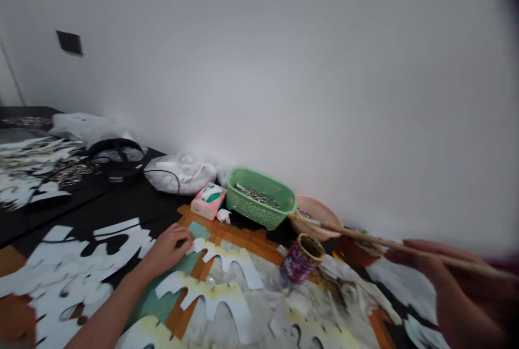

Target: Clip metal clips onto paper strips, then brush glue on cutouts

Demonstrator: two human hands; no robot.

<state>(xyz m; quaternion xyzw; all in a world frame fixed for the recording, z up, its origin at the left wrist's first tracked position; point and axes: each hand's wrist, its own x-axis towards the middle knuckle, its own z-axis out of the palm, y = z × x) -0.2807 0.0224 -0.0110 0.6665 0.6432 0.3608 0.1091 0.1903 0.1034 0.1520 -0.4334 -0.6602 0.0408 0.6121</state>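
My left hand [170, 246] has its fingers curled at the left end of a white scalloped cut-out piece [227, 256], gripping its edge. Yellowish stain runs along that piece's upper edge. A second such piece [214, 292] lies just below it on the stained covering. On the right, my right hand [458, 284] is closed around the long wooden handle of a brush [365, 238], held nearly level and pointing left. Below the brush's tip stands a purple can [302, 260] with yellowish residue round its rim.
A green basket [259, 203] and a pink bowl [324, 208] hold small metal parts along the wall. Beside them are a tissue box [208, 200] and a plastic bag [178, 176]. White cut-outs [73, 273] pile up at left; a crumpled cloth [357, 279] lies right of the can.
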